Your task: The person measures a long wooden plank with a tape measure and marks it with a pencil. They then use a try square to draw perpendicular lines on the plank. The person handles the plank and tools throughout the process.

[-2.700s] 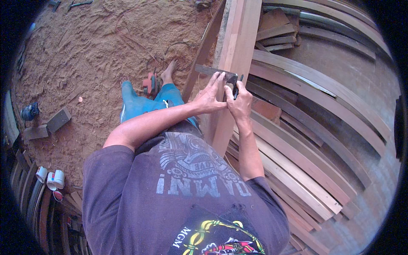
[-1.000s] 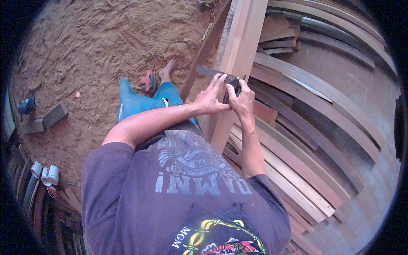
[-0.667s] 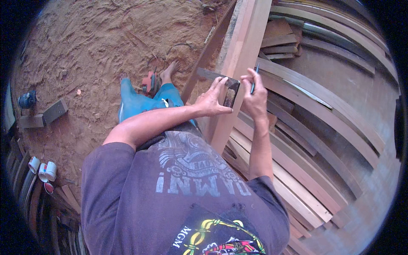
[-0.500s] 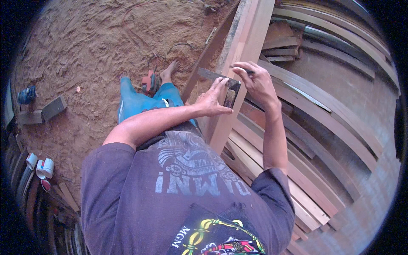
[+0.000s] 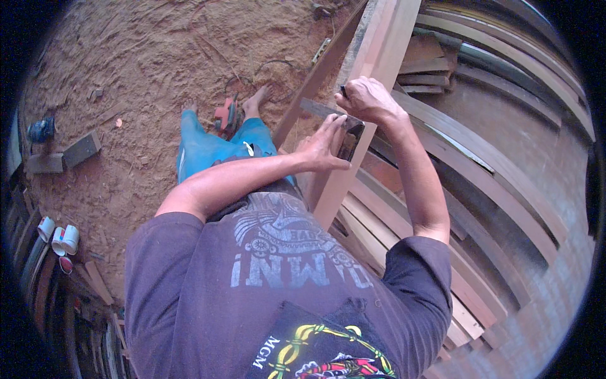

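Observation:
A long planed timber beam [image 5: 344, 183] runs diagonally beside me, from the lower middle up to the top right. Across it lies a try square, its metal blade [image 5: 314, 108] sticking out past the beam's left edge. My left hand [image 5: 323, 148] presses the square against the wood, fingers over the blade and thumb by its dark stock. Just above and to the right, my right hand [image 5: 374, 101] is closed around a short dark pencil-like stick [image 5: 343, 91]; most of it is hidden by the fingers. This hand partly covers the square's far corner.
Stacked boards [image 5: 467, 136] fill the right side, and short offcuts [image 5: 426, 69] lie near the top. A red power tool [image 5: 225, 115] with a cord sits between my feet on the sawdust-covered ground [image 5: 145, 57]. At left are wood blocks [image 5: 81, 156] and white cups [image 5: 65, 240].
My right hand has turned over and risen slightly, its back now uppermost, with the elbow swung outward to the right. The left hand still holds the try square on the beam.

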`<state>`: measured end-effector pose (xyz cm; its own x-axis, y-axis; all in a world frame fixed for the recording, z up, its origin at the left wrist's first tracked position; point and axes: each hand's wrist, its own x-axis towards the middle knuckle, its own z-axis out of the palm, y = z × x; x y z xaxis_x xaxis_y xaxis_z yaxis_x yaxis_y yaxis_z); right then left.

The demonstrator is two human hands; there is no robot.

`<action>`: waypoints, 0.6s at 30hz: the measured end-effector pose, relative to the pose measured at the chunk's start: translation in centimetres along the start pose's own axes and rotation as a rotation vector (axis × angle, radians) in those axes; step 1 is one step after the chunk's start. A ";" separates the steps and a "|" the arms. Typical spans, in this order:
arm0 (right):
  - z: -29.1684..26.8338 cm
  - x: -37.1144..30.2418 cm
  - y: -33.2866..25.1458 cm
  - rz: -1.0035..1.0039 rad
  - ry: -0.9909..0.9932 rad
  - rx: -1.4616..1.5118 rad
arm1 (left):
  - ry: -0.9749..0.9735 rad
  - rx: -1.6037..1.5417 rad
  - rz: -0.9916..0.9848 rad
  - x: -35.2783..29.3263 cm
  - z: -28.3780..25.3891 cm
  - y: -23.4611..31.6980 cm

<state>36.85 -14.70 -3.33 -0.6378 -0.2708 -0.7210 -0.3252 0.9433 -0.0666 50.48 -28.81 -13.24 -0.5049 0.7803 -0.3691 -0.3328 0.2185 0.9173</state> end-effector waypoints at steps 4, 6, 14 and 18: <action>-0.6 0.4 -0.6 -0.006 0.035 -0.016 | 0.072 0.014 0.071 0.8 0.9 -1.1; 0.2 1.3 -0.8 -0.008 0.042 0.029 | 0.114 0.037 0.072 1.1 1.5 -1.6; -0.7 -3.7 0.2 0.150 0.120 0.079 | 0.068 0.016 0.046 0.8 1.0 -1.3; 0.7 -9.6 -0.4 0.306 0.552 0.453 | 0.075 0.039 0.067 0.7 1.0 -1.1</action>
<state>43.65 -12.33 3.13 -0.9473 0.0706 -0.3123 0.1631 0.9458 -0.2808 51.29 -27.91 -14.38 -0.5839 0.7479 -0.3158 -0.2661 0.1912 0.9448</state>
